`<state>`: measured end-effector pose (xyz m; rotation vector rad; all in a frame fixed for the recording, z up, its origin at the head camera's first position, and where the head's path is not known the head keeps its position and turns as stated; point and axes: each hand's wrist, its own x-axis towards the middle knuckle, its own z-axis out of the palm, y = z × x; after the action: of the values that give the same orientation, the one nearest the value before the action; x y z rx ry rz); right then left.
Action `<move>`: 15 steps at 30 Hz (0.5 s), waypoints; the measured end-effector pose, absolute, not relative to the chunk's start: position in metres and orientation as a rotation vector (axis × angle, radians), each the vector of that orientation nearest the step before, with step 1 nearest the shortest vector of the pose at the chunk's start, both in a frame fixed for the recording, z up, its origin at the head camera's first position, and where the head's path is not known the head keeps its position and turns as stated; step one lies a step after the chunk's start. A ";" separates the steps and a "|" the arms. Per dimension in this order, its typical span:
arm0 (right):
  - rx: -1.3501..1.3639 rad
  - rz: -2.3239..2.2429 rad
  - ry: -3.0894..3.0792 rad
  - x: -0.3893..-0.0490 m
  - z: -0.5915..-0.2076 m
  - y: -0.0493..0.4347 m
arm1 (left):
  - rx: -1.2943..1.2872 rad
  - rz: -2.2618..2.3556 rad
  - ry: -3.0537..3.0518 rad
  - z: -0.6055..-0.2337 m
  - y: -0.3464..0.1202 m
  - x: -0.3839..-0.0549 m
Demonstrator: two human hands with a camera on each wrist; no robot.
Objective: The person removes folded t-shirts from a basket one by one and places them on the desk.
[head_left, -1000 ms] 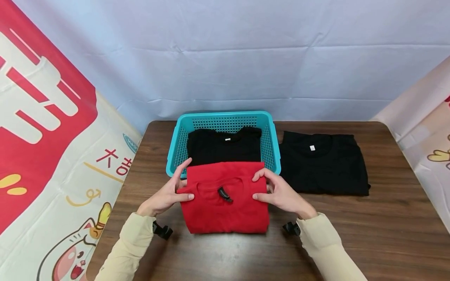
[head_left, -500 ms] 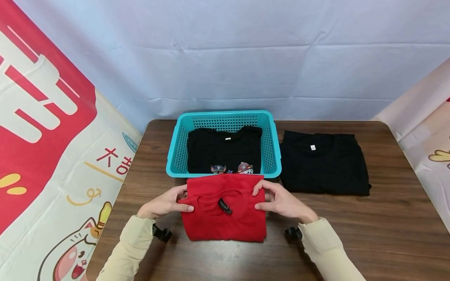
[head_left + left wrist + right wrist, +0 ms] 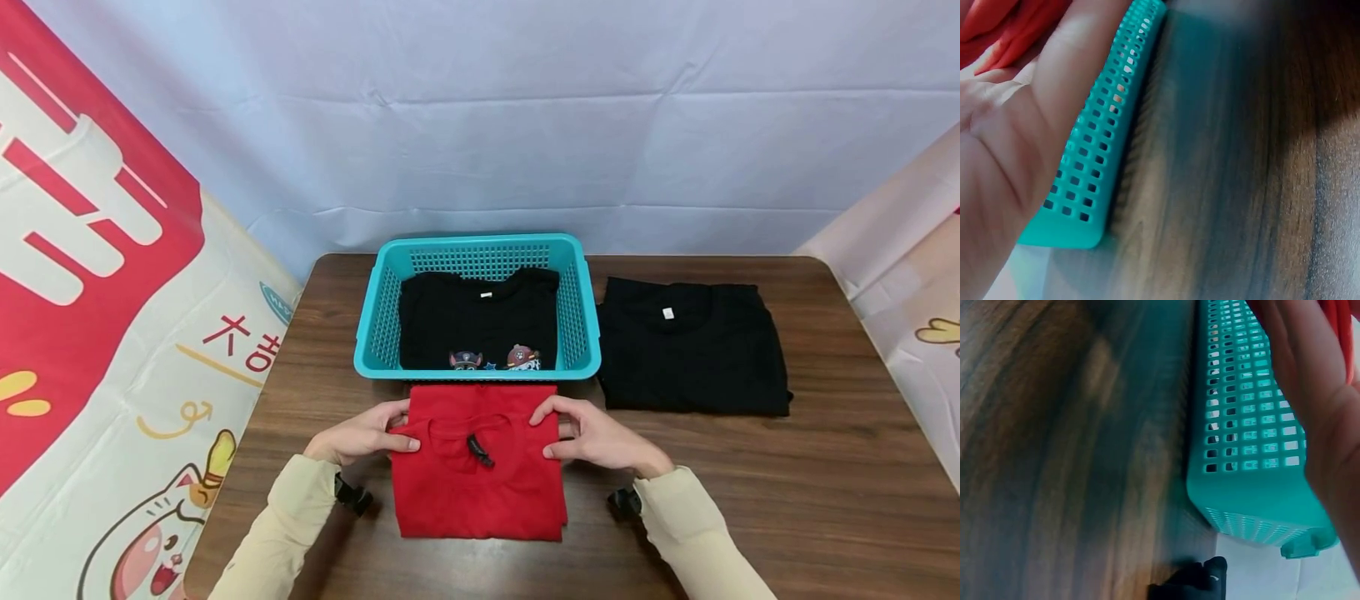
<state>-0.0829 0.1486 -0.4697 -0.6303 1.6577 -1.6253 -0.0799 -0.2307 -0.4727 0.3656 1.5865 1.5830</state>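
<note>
A folded red T-shirt (image 3: 480, 492) with a dark neck label is in front of the basket in the head view. My left hand (image 3: 367, 435) grips its left side, thumb on top and fingers underneath. On the opposite side my right hand (image 3: 600, 435) holds it between thumb and fingers. The turquoise plastic basket (image 3: 365, 333) stands just beyond the shirt, and a folded black T-shirt (image 3: 480, 325) with cartoon dog faces lies inside it. Both wrist views show a hand, a bit of red cloth (image 3: 997, 37) and the basket's perforated wall (image 3: 1241, 425). My fingertips under the cloth are hidden.
Another folded black T-shirt (image 3: 693, 358) with a white neck tag lies on the table right of the basket. The wooden table (image 3: 847, 467) ends at a pale cloth backdrop (image 3: 480, 125). A printed cloth (image 3: 97, 333) hangs along the left side.
Both hands have drawn the red T-shirt back toward me and away from the basket's front rim. The dog print on the black T-shirt inside has come into view.
</note>
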 end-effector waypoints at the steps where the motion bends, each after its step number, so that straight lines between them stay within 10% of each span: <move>1: -0.614 -1.619 1.667 -0.083 -0.471 0.148 | 0.355 1.581 1.587 -0.475 -0.230 -0.081; 15: -0.486 -1.354 2.004 -0.088 -0.486 0.139 | 0.067 1.543 1.615 -0.498 -0.221 -0.094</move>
<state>-0.0880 0.1390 -0.4863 -0.4857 2.0039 -1.3538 -0.0937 -0.2212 -0.4982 0.0666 1.6147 1.5425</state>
